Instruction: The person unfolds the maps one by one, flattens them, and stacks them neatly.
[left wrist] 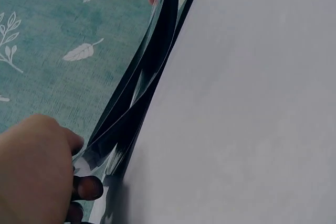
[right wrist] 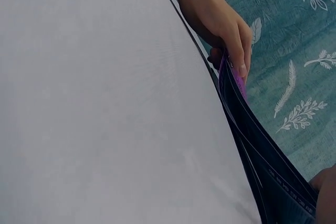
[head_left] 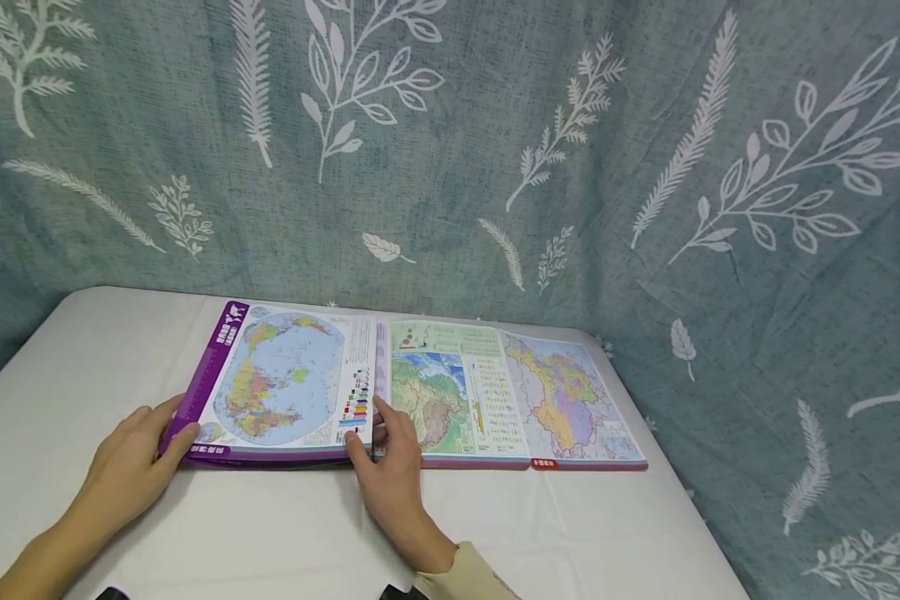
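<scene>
A purple-bordered world map (head_left: 281, 383) lies face up at the left end of a row of map sheets. My left hand (head_left: 131, 454) grips its left edge, thumb on top and fingers underneath. At its lower right corner my right hand (head_left: 393, 462) pinches the edge, the thumb on the printed face. In the left wrist view, layered map sheets (left wrist: 134, 100) bow apart between the left hand (left wrist: 37, 169) and the right. Those dark layers (right wrist: 247, 129) also show edge-on in the right wrist view, where the right hand (right wrist: 326, 190) is mostly cut off.
Right of the world map lie a green relief map (head_left: 435, 408) and a multicoloured map with a red tab (head_left: 566, 408). All rest on a white-covered table (head_left: 270, 533). A leaf-patterned green curtain (head_left: 450, 150) hangs behind and along the right side.
</scene>
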`<state>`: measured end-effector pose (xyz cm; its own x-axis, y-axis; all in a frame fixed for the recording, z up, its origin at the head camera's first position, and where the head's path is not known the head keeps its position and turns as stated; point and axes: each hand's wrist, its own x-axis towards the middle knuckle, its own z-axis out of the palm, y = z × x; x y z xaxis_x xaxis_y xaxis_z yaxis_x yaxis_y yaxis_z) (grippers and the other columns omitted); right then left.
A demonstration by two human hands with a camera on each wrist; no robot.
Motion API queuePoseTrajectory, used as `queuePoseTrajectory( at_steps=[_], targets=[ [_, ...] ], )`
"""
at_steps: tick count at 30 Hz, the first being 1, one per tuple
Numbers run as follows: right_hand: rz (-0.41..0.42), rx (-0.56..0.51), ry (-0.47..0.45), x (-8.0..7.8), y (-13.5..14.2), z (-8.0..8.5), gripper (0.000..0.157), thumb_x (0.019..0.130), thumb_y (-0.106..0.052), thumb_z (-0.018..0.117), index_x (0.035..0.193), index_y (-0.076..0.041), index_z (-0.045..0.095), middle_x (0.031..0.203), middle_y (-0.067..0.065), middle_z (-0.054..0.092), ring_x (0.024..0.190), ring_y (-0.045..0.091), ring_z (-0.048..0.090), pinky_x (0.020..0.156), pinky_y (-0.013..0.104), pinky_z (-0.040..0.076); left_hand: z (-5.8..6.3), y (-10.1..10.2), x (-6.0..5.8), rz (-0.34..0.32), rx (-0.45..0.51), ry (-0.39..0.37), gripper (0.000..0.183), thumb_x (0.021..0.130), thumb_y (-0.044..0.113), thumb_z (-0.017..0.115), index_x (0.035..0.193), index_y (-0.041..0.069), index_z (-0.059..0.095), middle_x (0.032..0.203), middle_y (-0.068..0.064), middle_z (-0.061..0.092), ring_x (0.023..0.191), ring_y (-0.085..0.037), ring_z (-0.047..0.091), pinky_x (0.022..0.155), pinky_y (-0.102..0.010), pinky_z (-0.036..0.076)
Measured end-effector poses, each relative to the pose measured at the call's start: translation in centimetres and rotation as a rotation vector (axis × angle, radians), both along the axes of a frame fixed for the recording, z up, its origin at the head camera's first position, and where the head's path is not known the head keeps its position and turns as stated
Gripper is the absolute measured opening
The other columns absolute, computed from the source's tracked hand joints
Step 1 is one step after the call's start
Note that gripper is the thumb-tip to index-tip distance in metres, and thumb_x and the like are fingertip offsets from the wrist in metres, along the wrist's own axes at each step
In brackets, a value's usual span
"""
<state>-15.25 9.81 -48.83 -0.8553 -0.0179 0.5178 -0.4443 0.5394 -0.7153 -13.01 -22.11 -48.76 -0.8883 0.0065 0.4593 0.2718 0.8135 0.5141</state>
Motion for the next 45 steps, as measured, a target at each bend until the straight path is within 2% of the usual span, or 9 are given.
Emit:
queuePoseTrajectory(
  at_steps=[11,19,23,29,31,33,36,38,45],
  targets=[
    [-0.035,0.008,-0.032,0.1,1.7,0.0,0.056,0.091,-0.019,0.08,0.142,-0.005,0.062,0.109,0.005,0.064,0.086,0.018,0.059,0.075,0.025,0.048,-0.2,1.3,0.2,-0.033,-0.014,-0.008,0.053,0.101,0.023,0.07,0.138,-0.012,0.058,0.076,0.0,0.044,0.071,-0.015,0.035,0.059,-0.027,0.027],
    [-0.079,0.037,-0.089,0.1,1.8,-0.2,0.058,0.087,-0.019,0.084,0.137,0.001,0.064,0.101,0.005,0.065,0.083,0.013,0.055,0.07,0.02,0.045,-0.7,1.4,0.1,-0.035,-0.013,-0.017,0.053,0.1,0.022,0.071,0.138,-0.012,0.057,0.075,0.0,0.045,0.071,-0.016,0.036,0.06,-0.028,0.028],
    [-0.076,0.062,-0.096,0.1,1.8,-0.2,0.056,0.088,-0.019,0.083,0.136,0.002,0.064,0.101,0.006,0.065,0.087,0.015,0.056,0.076,0.024,0.044,-0.8,1.4,0.1,-0.044,-0.001,-0.011,0.051,0.1,0.02,0.071,0.137,-0.013,0.059,0.072,0.002,0.045,0.069,-0.014,0.037,0.06,-0.028,0.028],
    [-0.087,0.091,-0.097,0.1,2.0,-0.1,0.06,0.087,-0.02,0.083,0.141,-0.004,0.063,0.114,0.008,0.063,0.103,0.02,0.053,0.089,0.034,0.042,-0.8,1.4,0.0,-0.05,0.004,-0.005,0.047,0.098,0.013,0.073,0.135,-0.013,0.061,0.069,0.005,0.044,0.065,-0.008,0.034,0.061,-0.028,0.028],
    [-0.079,0.077,-0.095,0.1,2.1,0.0,0.059,0.087,-0.02,0.083,0.141,-0.005,0.064,0.108,0.007,0.064,0.096,0.017,0.053,0.086,0.031,0.043,-0.8,1.4,0.0,-0.045,0.001,-0.008,0.047,0.096,0.011,0.074,0.134,-0.013,0.062,0.068,0.006,0.044,0.065,-0.007,0.034,0.063,-0.028,0.028],
    [-0.058,0.06,-0.102,0.1,2.1,0.0,0.058,0.088,-0.018,0.083,0.141,-0.004,0.063,0.093,0.005,0.063,0.082,0.011,0.052,0.077,0.026,0.043,-0.8,1.3,0.0,-0.041,0.004,-0.007,0.047,0.095,0.01,0.076,0.133,-0.014,0.062,0.066,0.008,0.044,0.064,-0.007,0.033,0.064,-0.029,0.028],
    [-0.018,0.034,-0.118,0.1,2.2,0.1,0.056,0.09,-0.015,0.082,0.141,-0.001,0.062,0.074,0.002,0.058,0.064,0.002,0.045,0.065,0.021,0.04,-0.7,1.3,0.0,-0.039,0.01,-0.009,0.048,0.093,0.01,0.078,0.132,-0.014,0.063,0.063,0.01,0.043,0.061,-0.005,0.032,0.064,-0.029,0.028],
    [-0.003,0.024,-0.141,0.1,2.3,0.1,0.055,0.092,-0.014,0.081,0.142,0.0,0.061,0.07,0.001,0.056,0.06,0.0,0.042,0.063,0.02,0.039,-0.7,1.2,-0.1,-0.038,0.01,-0.011,0.048,0.093,0.01,0.079,0.132,-0.014,0.063,0.061,0.01,0.043,0.06,-0.005,0.031,0.064,-0.029,0.028],
    [-0.005,-0.017,-0.207,0.2,2.8,0.4,0.05,0.098,-0.014,0.076,0.144,-0.006,0.06,0.073,-0.002,0.056,0.062,0.001,0.043,0.06,0.018,0.037,-0.6,1.3,-0.1,-0.032,0.01,-0.07,0.051,0.095,0.013,0.078,0.134,-0.015,0.061,0.061,0.009,0.043,0.061,-0.007,0.032,0.069,-0.03,0.028]
  ],
)
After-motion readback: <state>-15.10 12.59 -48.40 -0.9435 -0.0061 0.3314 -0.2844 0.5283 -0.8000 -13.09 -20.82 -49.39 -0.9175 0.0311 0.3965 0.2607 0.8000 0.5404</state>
